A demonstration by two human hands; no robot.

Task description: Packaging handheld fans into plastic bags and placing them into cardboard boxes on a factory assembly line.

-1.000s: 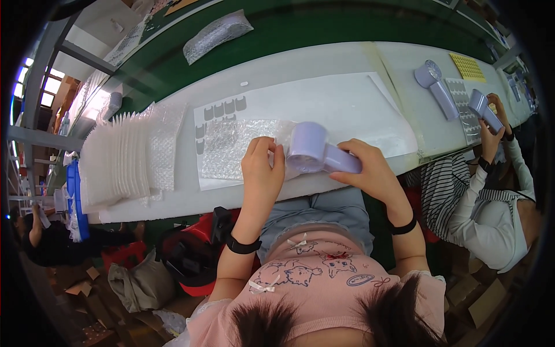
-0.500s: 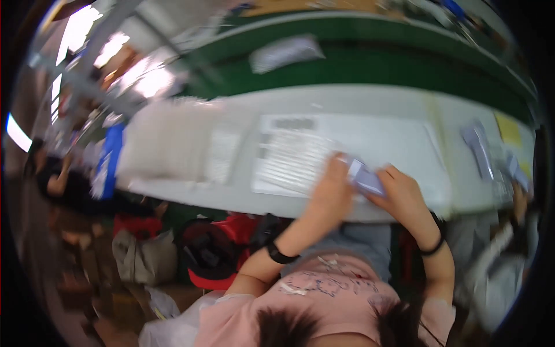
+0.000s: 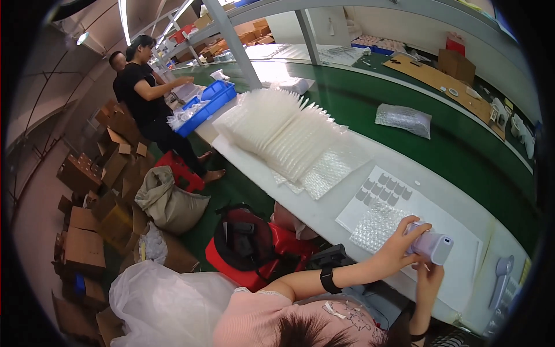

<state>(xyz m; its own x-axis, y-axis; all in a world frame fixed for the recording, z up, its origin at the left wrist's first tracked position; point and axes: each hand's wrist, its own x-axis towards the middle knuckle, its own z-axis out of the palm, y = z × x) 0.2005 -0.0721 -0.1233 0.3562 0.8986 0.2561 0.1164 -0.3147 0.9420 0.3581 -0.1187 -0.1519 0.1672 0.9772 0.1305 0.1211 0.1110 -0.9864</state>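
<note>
A pale lavender handheld device [image 3: 432, 247] is held over the white table [image 3: 324, 211] at the right of the view. My left hand [image 3: 398, 247], with a black band on its wrist, wraps the device's near end. My right hand [image 3: 428, 279] comes up from below and grips its underside. A small bubble-wrap bag [image 3: 374, 226] lies flat on the table just left of my left hand. Beyond it sits a white sheet with several grey pads [image 3: 384, 188].
A fanned stack of bubble bags [image 3: 283, 133] covers the table's left part, with a blue crate [image 3: 209, 99] beyond it. Two people [image 3: 144, 87] stand there. Cardboard boxes [image 3: 87, 231], a sack [image 3: 167, 202] and a red-black bag [image 3: 248, 243] crowd the floor. Another lavender device [image 3: 500, 279] lies far right.
The view has swung left, so the hands and the device now sit at the lower right. Both hands still hold the device.
</note>
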